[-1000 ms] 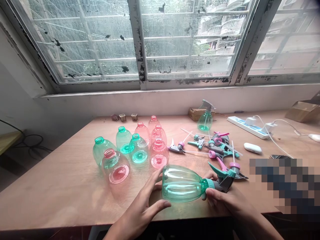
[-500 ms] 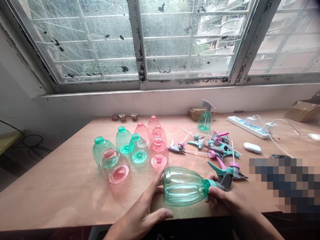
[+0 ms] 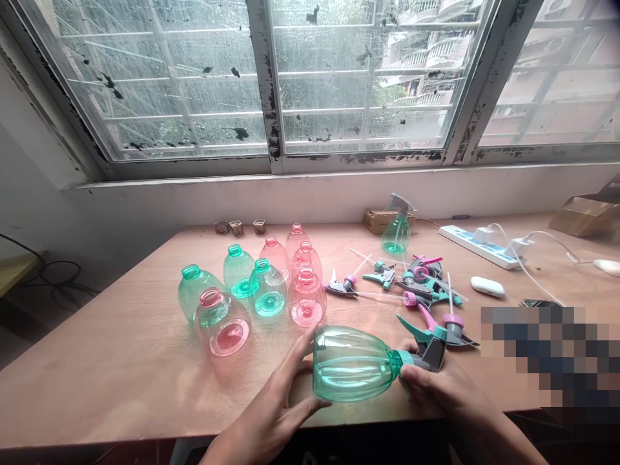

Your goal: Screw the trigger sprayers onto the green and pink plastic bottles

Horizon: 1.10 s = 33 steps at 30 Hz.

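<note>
Green trigger spray bottle [image 3: 353,365] held sideways above the near edge of the wooden table [image 3: 121,381], collar [image 3: 403,359] pinched by the right hand [image 3: 429,385], base [image 3: 318,365] framed by the left hand [image 3: 278,394], fingers spread, trigger sprayers [image 3: 419,292] scattered across the table's right half

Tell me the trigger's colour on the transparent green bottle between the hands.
The slim, curved plastic trigger is teal; the head view shows it best.
</note>
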Available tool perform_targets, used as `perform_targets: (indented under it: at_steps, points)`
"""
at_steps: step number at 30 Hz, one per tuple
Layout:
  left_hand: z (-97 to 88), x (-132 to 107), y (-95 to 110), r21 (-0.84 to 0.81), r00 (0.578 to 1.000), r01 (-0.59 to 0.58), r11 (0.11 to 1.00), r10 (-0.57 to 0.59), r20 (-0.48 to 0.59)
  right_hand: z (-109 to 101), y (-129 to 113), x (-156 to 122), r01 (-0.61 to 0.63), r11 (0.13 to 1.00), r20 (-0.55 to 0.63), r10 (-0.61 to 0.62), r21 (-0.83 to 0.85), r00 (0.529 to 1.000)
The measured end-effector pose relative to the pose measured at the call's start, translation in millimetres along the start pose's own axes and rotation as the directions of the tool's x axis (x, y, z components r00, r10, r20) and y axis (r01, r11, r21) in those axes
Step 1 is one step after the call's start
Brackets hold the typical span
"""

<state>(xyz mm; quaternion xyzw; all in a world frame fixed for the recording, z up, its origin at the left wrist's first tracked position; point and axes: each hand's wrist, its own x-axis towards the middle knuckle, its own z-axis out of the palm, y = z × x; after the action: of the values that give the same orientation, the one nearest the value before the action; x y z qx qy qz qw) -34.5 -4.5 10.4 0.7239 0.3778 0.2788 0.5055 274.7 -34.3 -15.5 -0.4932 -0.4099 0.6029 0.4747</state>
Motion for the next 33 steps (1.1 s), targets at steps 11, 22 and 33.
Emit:
perform_targets:
  at_steps: [11, 22, 33]
  points:
    - [-6.1, 1.2, 5.1, -0.044, 0.991, 0.081, 0.996, -0.076, 0.106, -3.4, -18.4, 3.8, 0.127, 0.925, 0.033, -0.123, -0.357, 0.992]
    - [-2.2, 0.3, -3.5, 0.005, 0.997, -0.004, 1.0, 0.004, 0.073, -9.1, -8.6, 3.8, 0.16, 0.928, 0.07, -0.145, -0.337, 0.987]
    - [-4.4, 2.9, 14.6, 0.011, 0.994, 0.05, 0.999, -0.051, 0.1, -3.8, -10.5, 0.0, 0.115, 0.912, 0.137, -0.066, -0.393, 0.988]
